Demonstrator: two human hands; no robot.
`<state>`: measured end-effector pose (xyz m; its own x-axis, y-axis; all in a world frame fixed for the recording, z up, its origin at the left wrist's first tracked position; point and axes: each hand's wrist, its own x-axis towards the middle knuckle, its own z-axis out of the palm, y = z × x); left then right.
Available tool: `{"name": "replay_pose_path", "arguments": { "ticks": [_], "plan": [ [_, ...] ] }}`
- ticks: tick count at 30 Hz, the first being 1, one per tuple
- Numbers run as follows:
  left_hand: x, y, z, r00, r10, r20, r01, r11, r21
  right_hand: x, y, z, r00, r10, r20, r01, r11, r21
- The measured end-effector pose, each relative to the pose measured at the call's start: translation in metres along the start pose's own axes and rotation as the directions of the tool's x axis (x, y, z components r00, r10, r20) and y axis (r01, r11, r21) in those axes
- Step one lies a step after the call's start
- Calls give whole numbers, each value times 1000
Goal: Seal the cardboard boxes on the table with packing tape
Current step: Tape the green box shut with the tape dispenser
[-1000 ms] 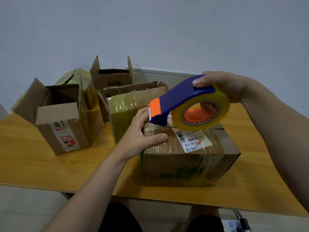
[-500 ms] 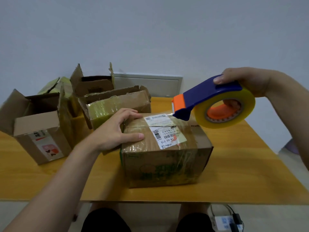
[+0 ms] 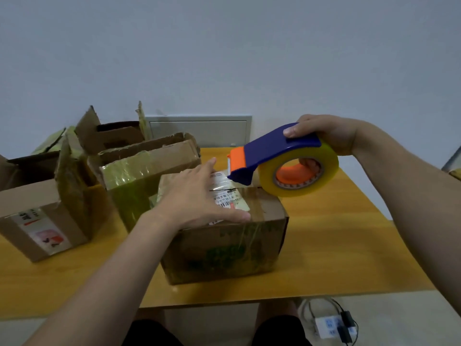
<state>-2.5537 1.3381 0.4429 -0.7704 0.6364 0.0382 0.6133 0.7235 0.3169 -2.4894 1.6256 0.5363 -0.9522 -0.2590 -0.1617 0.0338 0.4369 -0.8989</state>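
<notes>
Pressing down the closed box (image 3: 224, 248) near the worktop's (image 3: 336, 245) front edge with the left hand (image 3: 197, 196), fingers straight; gripping the tape dispenser (image 3: 282, 161) in the right hand (image 3: 329, 133), just above the box's far right corner, nose pointing left

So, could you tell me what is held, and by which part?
Right hand grips the tape dispenser, thumb on top, fingers through the core. Left hand: nothing.

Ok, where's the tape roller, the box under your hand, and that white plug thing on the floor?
tape dispenser (image 3: 274, 152): head view, on its blue cover.
closed cardboard box (image 3: 224, 250): head view, on its front wall.
white power strip (image 3: 326, 328): head view, on its white body.
</notes>
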Motion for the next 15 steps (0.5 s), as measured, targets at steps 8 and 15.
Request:
{"name": "replay_pose_path", "arguments": {
  "ticks": [8, 15],
  "plan": [
    [4, 1, -14, 991, -1, 137, -5, 999, 41, -34, 24, -36, 997, 69, -24, -66, 990, 125],
    [21, 27, -30, 933, -100, 345, 80, 994, 73, -44, 36, -35, 998, 58, -28, -55, 994, 91]
  ]
}}
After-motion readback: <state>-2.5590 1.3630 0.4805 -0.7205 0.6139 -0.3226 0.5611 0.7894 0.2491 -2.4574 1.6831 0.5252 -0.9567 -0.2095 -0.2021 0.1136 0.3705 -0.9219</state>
